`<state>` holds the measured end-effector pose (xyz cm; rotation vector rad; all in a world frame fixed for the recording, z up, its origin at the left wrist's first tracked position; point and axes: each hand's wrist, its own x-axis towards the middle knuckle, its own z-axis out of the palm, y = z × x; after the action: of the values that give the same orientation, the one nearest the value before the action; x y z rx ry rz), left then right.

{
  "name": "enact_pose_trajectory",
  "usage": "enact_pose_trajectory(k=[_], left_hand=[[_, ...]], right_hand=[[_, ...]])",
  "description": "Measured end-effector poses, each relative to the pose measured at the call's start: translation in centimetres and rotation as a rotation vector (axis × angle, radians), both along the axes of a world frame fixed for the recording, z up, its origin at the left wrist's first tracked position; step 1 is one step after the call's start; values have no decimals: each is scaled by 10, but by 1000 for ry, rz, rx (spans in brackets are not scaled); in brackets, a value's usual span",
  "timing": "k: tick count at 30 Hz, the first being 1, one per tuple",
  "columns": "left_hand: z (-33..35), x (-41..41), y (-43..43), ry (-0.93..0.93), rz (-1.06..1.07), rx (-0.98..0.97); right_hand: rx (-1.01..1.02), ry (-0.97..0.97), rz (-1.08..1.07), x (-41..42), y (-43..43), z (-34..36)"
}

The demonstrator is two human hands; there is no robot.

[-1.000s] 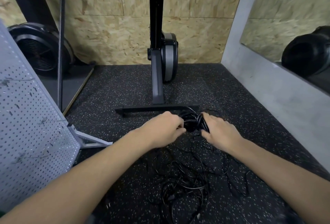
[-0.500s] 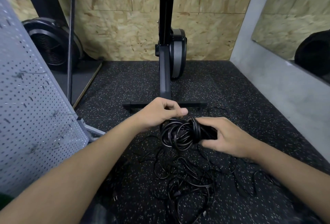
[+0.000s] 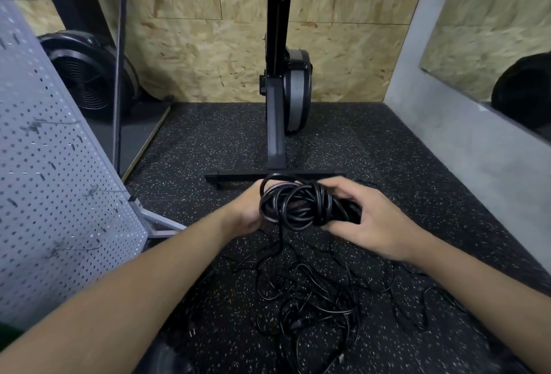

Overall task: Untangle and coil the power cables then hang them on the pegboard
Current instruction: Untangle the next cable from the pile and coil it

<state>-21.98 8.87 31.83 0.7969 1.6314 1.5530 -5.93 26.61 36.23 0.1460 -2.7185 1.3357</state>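
1. Progress showed in the coil [image 3: 301, 205] of black power cable. A second earlier it was a small, tight bunch pinched between both hands low over the floor [image 3: 387, 150]. By this moment it had been raised and fattened into several plain round loops.
2. The right hand [image 3: 369, 218] had shifted from the bunch's end to its right side. It gripped the coil with the fingers curled over the top and the thumb beneath.
3. The left hand [image 3: 249, 214], which half a second before hovered above the loops, had dropped in against the coil's left side. One loop arched over it. Its fingers were hidden behind the cable, so how far they were curled could not be told.
4. A single strand ran down from the coil to the loose cables [image 3: 307, 299], which lay in a tangle on the floor near the person, much as before.
5. This meant one cable was probably partway wound, with its tail not yet gathered. The rest of the heap looked untouched.
6. The pegboard [image 3: 53, 180] stood at the left, well apart from the hands, and no cable hung on the part of it in view. Hanging therefore seemed some way off.
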Motion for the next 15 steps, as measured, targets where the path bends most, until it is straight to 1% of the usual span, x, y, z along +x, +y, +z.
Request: enact_pose_trajectory(k=[4, 7, 9, 12, 15], left_hand=[[-17, 12, 11, -80, 6, -121], [-31, 21, 16, -60, -32, -236], [-37, 28, 19, 62, -89, -329], [-41, 39, 27, 282, -118, -451], [-44, 49, 34, 395, -92, -501]], right_hand=[[-37, 2, -117, 0, 7, -1], [10, 39, -220, -4, 14, -8], [3, 70, -329, -8, 23, -14], [-66, -4, -454, -13, 39, -20], [-164, -140, -422, -13, 47, -22]])
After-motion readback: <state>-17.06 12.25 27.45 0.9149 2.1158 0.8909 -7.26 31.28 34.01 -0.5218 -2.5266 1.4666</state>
